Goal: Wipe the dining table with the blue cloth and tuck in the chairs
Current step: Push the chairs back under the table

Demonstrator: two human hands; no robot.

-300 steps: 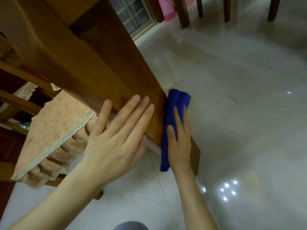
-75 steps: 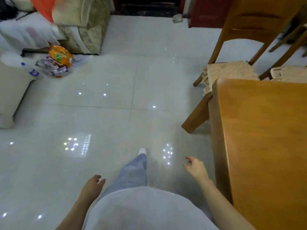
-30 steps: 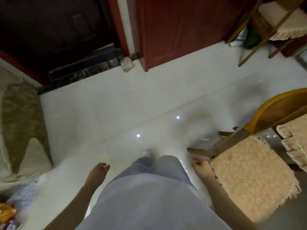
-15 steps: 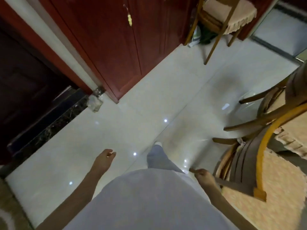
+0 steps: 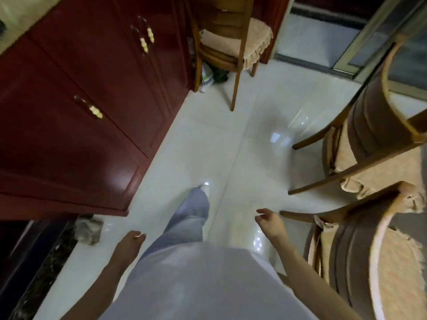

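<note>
I stand on the pale tiled floor and look down past my white shirt and grey trousers. My left hand [image 5: 130, 242] hangs at my side, fingers loosely curled, holding nothing. My right hand [image 5: 270, 221] is also empty, fingers apart, a short way left of the near wooden chair [image 5: 360, 262], which has a curved back and a peach seat cushion. A second chair of the same kind [image 5: 369, 139] stands beyond it on the right. The dining table and the blue cloth are out of view.
A dark red cabinet [image 5: 76, 116] with brass handles lines the left side. A third cushioned chair [image 5: 233, 45] stands at the far end against it, with small items under it. A sliding glass door [image 5: 379, 38] is at the top right. The open tiled floor [image 5: 231, 144] runs between cabinet and chairs.
Ten seconds ago my right hand pressed the blue cloth on the table edge. Since then I have turned and walked along the cabinet; both hands are empty, and the right hand has let go of the chair.
</note>
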